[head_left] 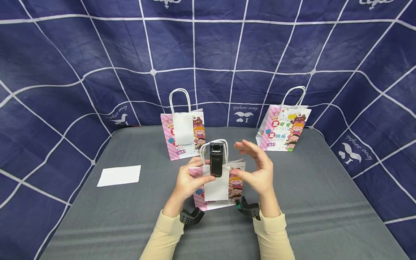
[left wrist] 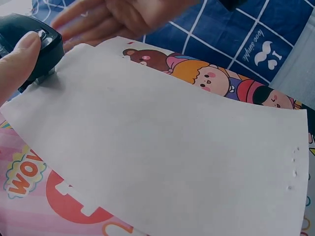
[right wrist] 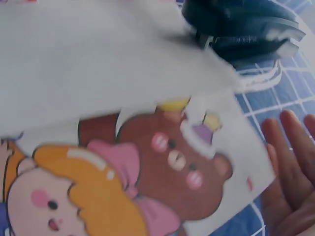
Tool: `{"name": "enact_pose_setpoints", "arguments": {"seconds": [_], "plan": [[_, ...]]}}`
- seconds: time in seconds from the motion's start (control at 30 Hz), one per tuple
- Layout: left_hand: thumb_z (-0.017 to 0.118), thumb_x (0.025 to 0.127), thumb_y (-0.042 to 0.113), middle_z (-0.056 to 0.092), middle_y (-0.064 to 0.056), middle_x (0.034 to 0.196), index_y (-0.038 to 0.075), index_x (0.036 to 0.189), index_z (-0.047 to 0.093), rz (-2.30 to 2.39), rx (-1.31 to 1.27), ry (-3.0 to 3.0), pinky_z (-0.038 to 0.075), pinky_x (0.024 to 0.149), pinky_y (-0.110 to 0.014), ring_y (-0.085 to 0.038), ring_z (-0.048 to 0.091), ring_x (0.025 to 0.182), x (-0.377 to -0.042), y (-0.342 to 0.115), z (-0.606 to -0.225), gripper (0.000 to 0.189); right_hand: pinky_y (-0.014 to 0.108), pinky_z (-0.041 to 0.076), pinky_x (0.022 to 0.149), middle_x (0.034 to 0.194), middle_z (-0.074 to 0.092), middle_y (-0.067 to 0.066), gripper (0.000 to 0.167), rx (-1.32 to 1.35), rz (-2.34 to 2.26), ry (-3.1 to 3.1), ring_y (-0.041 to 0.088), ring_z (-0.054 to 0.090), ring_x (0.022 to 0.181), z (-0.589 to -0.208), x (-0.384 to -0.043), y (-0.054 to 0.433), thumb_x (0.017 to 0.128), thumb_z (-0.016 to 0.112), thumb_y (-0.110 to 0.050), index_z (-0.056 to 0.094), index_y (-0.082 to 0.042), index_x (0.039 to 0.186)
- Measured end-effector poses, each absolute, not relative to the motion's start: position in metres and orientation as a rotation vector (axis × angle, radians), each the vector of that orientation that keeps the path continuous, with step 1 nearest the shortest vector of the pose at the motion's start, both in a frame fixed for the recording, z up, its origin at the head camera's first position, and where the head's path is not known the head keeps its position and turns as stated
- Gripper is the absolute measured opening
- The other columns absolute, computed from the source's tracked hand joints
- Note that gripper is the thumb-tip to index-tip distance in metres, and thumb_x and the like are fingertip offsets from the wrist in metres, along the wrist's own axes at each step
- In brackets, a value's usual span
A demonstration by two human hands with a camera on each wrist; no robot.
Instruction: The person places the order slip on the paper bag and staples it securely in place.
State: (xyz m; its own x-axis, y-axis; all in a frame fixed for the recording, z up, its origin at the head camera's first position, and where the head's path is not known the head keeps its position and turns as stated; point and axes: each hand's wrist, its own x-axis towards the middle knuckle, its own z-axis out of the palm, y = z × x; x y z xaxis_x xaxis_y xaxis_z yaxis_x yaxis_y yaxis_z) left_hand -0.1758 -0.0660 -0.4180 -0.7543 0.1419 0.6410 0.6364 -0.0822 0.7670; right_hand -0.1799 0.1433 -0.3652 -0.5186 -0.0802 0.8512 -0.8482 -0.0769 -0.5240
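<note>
A printed paper gift bag [head_left: 237, 184] with white handles stands in front of me, and a blank white sheet of paper [head_left: 216, 189] lies against its front. A black stapler [head_left: 216, 160] straddles the top edge of sheet and bag. My left hand [head_left: 188, 180] holds the stapler at the bag's upper left, thumb in front on its end, the other fingers mostly hidden behind the bag. At the bag's upper right is my right hand [head_left: 260, 171], fingers extended and apart from the stapler. In the right wrist view its fingers [right wrist: 290, 157] appear beside the bag's edge, holding nothing.
Behind on the left stands a similar gift bag [head_left: 167, 139] with a white sheet on its front. Another bag [head_left: 282, 130], without a sheet, stands back right. A loose white paper [head_left: 119, 176] lies on the grey table [head_left: 130, 220]. A blue gridded cloth [head_left: 214, 47] hangs behind.
</note>
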Motion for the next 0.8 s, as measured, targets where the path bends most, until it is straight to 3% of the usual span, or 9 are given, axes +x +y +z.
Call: {"name": "enact_pose_setpoints", "arguments": {"seconds": [0.23, 0.53, 0.8], "plan": [[0.08, 0.064, -0.012, 0.064, -0.013, 0.099, -0.01, 0.096, 0.067, -1.897, -0.811, -1.858, 0.046, 0.078, -0.023, -0.016, 0.057, 0.096, -0.175, -0.066, -0.417, 0.035, 0.03, 0.046, 0.089, 0.112, 0.064, 0.015, 0.077, 1.018, 1.786, -1.876, 0.019, 0.061, 0.104, -0.379, -0.188, 0.148, 0.071, 0.082, -0.032, 0.048, 0.011, 0.125], [0.076, 0.064, -0.018, 0.064, -0.016, 0.094, -0.015, 0.096, 0.064, -1.901, -0.747, -1.895, 0.048, 0.071, -0.022, -0.01, 0.056, 0.091, -0.162, -0.062, -0.395, 0.035, 0.026, 0.051, 0.071, 0.098, 0.066, 0.02, 0.068, 0.876, 1.759, -2.109, 0.011, 0.063, 0.088, -0.381, -0.184, 0.138, 0.055, 0.086, 0.008, 0.058, 0.005, 0.116], [0.078, 0.064, -0.013, 0.063, -0.02, 0.096, -0.011, 0.099, 0.066, -1.791, -0.714, -1.981, 0.044, 0.084, -0.026, -0.019, 0.056, 0.096, -0.153, -0.063, -0.379, 0.036, 0.031, 0.054, 0.064, 0.091, 0.069, 0.019, 0.045, 0.821, 1.757, -2.196, 0.013, 0.064, 0.074, -0.357, -0.168, 0.13, 0.06, 0.082, 0.012, 0.066, 0.009, 0.101]]}}
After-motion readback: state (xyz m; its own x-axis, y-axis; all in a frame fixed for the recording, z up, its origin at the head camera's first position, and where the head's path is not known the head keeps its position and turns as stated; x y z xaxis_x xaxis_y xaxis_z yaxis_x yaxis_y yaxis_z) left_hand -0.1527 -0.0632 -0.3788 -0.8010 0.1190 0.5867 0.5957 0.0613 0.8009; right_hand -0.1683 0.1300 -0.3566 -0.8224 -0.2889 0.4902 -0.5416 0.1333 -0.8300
